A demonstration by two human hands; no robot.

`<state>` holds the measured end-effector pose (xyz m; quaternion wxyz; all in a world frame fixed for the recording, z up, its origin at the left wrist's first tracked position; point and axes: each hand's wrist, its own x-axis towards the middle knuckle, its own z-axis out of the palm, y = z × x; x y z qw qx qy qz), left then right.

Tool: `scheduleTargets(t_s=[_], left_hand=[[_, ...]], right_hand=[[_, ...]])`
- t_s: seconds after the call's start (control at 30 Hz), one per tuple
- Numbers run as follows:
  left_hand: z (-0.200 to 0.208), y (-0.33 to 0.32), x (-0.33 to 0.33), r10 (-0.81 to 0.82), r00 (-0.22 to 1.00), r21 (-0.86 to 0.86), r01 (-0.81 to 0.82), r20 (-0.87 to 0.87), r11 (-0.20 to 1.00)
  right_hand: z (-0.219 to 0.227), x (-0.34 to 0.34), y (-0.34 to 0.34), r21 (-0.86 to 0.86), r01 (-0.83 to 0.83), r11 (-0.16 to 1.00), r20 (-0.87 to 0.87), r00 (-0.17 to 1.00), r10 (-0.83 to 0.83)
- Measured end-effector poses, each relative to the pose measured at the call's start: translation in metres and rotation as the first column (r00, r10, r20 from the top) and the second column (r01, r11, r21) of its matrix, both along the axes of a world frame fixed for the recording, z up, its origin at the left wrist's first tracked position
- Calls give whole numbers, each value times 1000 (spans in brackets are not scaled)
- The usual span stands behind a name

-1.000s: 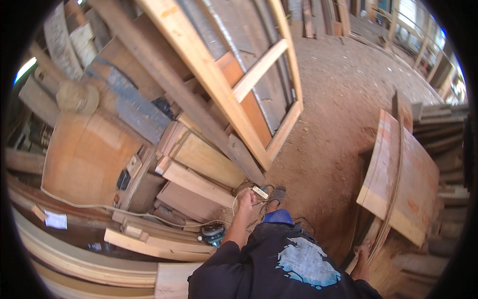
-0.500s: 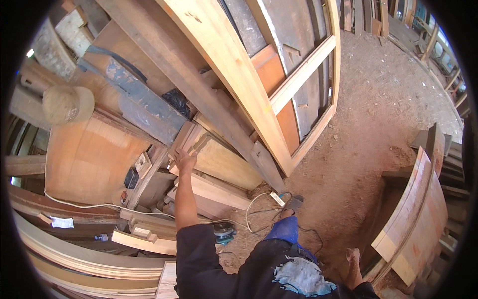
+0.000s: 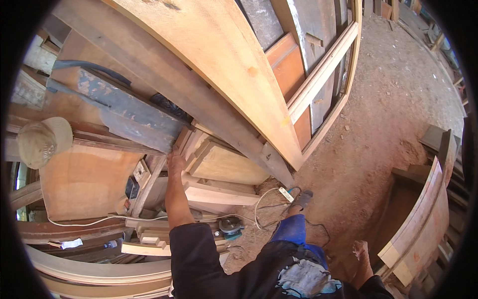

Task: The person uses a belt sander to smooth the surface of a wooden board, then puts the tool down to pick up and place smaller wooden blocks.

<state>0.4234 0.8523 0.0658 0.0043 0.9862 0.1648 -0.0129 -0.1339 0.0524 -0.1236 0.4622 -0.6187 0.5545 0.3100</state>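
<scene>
Clearly, two bare hands show, well apart from each other. The person's left hand reaches out to touch the upper end of a pile of wooden boards, at least three of them visible; whether its fingers are clamped on one cannot be told. This pile lies ahead and to the left, below one dark beam that slants across, and beyond that beam leans one pale wooden frame. Low on the other side, the right hand hangs with fingers seemingly curled, near one curved panel; how tightly they close is unclear. On the ground sit one white power strip and one teal-and-black power tool. Farther left are one cap, one blue-grey painted board and one orange-brown panel.
</scene>
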Motion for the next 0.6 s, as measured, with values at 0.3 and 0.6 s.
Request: scheduleTargets(t_s=[0.3, 0.6], left_hand=[[60, -24, -59, 167, 953, -565, 7, 254, 825], [36, -233, -206, 16, 994, -401, 58, 107, -914]], right_hand=[[-10, 42, 15, 96, 63, 993, 212, 974, -83], [-12, 0, 70, -54, -126, 991, 534, 835, 135]])
